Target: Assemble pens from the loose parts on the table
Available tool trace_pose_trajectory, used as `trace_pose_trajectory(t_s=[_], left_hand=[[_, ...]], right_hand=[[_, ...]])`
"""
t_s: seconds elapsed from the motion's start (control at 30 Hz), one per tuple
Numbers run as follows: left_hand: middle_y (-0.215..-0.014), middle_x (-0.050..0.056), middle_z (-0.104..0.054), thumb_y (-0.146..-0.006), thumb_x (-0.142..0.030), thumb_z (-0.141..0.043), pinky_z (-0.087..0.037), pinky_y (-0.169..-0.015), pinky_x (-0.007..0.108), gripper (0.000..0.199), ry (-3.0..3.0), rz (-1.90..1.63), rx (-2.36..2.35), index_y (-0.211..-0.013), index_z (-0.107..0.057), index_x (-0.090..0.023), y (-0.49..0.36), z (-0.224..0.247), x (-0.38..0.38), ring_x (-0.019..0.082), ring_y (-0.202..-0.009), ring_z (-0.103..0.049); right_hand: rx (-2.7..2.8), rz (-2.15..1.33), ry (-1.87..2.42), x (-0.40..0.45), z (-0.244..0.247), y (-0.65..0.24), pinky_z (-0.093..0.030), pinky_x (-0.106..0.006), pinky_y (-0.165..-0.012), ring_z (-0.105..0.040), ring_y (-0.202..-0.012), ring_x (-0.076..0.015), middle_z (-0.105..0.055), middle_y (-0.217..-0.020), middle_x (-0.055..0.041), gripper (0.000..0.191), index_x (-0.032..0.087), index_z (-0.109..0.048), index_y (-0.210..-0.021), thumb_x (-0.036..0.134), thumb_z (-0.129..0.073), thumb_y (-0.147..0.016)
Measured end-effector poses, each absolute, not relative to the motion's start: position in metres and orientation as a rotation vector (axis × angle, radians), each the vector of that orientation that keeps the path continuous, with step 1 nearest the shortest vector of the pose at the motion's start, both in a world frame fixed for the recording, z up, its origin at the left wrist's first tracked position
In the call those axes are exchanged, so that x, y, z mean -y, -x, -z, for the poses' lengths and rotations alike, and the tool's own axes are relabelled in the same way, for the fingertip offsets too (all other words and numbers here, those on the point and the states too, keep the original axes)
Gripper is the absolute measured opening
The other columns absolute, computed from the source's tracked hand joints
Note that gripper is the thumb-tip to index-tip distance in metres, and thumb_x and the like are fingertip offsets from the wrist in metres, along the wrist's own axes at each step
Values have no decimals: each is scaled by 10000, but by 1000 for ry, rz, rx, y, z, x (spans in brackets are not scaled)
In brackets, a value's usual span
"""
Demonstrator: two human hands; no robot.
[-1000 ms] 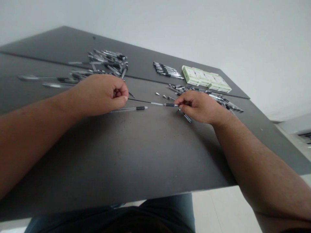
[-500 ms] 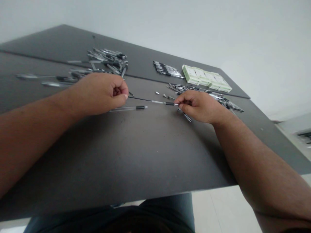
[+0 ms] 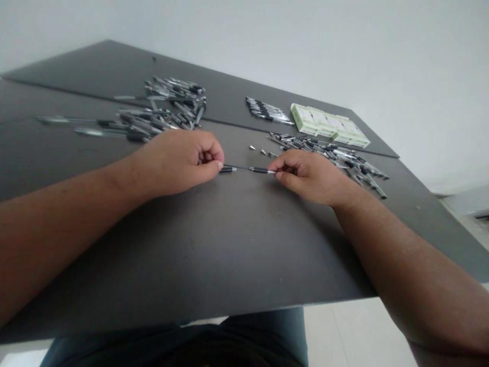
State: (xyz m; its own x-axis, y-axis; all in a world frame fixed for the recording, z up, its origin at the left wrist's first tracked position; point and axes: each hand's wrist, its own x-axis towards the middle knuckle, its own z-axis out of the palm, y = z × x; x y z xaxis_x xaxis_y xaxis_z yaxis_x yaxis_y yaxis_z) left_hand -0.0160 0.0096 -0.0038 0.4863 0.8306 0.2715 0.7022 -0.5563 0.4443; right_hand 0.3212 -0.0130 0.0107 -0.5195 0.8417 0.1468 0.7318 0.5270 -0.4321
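Observation:
My left hand [image 3: 187,159] is closed in a pinch on the end of a thin dark pen refill [image 3: 241,167]. The refill runs rightward to a short pen barrel part with a black grip [image 3: 261,171]. Pinched at the tip of that part are the thumb and fingers of my right hand [image 3: 309,176]. Both hands are just above the table. Beneath the left hand lies a clear pen with a black grip [image 3: 228,169], mostly hidden by the hand. Small silver cone tips [image 3: 263,152] lie beyond, between the two hands.
A heap of clear and black pen parts [image 3: 164,114] lies at the back left. More pen pieces [image 3: 324,148] spread behind my right hand. A row of pens [image 3: 267,110] and pale green boxes [image 3: 328,124] are farther back. The grey table [image 3: 229,244] has a seam across it.
My left hand has moved right, closer to my right hand. Less of the refill shows between the left fingers and the black grip. The view has shifted slightly.

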Motion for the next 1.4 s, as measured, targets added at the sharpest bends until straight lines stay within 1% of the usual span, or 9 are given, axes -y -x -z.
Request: trace_pose_trajectory(t_s=[0.17,0.27,0.4,0.57,0.67,0.8,0.93,1.27,1.4], left_hand=[[-820,17,-819,-926,-449,-669,-592,-827,369,250,-2490,-625,-1190,-1016,-838,-288,7,9,0,255,-822,-801],[-945,29,-870,-954,-431,-684,-636,-891,367,281,-2451,-643,-1100,-1124,-842,-272,3,9,6,246,-881,-828],[-1094,54,-899,-918,-363,-702,-657,-919,379,338,-2400,-742,-1029,-1232,-780,-263,3,9,10,246,-959,-845],[-900,22,-821,-886,-367,-688,-635,-843,367,205,-2435,-759,-1032,-1060,-724,-267,4,8,9,227,-812,-787],[-830,9,-779,-894,-392,-672,-618,-847,366,161,-2479,-710,-1078,-997,-723,-280,3,7,9,230,-787,-764],[-834,18,-780,-895,-390,-647,-603,-847,359,181,-2534,-654,-1125,-987,-757,-279,2,6,8,237,-806,-767],[-808,10,-776,-905,-386,-650,-589,-814,349,205,-2546,-629,-1138,-1007,-790,-275,3,6,7,231,-758,-740],[-807,14,-761,-922,-393,-621,-577,-811,347,182,-2562,-629,-1061,-965,-753,-276,-1,7,10,229,-759,-733],[-883,21,-817,-934,-420,-650,-615,-836,342,230,-2529,-646,-1043,-1054,-782,-275,2,7,10,230,-809,-776]], right_hand=[[2451,-386,1220,30,-10,-303,-564,-366,-897,-775,-964,-258,-897,-1101,-56,277,258,-916,-1163,239,-693,-1000],[2465,-397,1179,36,-8,-295,-567,-378,-931,-774,-985,-268,-896,-1097,-61,292,261,-911,-1191,221,-685,-1011],[2436,-426,1178,36,-6,-292,-564,-376,-942,-776,-988,-264,-889,-1094,-58,296,254,-908,-1178,213,-667,-1012],[2384,-439,1205,35,-6,-293,-557,-365,-912,-766,-954,-249,-892,-1081,-41,279,256,-895,-1124,183,-668,-979],[2406,-449,1194,36,-6,-291,-552,-363,-892,-765,-945,-249,-890,-1067,-37,267,264,-895,-1131,196,-679,-988],[2430,-444,1160,37,-4,-290,-544,-360,-873,-761,-927,-243,-882,-1053,-46,269,242,-893,-1141,199,-671,-996],[2435,-426,1181,36,-1,-289,-538,-363,-863,-752,-920,-244,-879,-1052,-44,263,254,-885,-1150,192,-683,-992],[2449,-435,1147,37,3,-286,-500,-340,-789,-716,-865,-225,-837,-1009,-45,106,260,-815,-1094,268,-712,-1073],[2445,-436,1133,38,3,-287,-507,-348,-793,-722,-879,-238,-844,-1010,-52,100,266,-803,-1085,270,-702,-1081]])
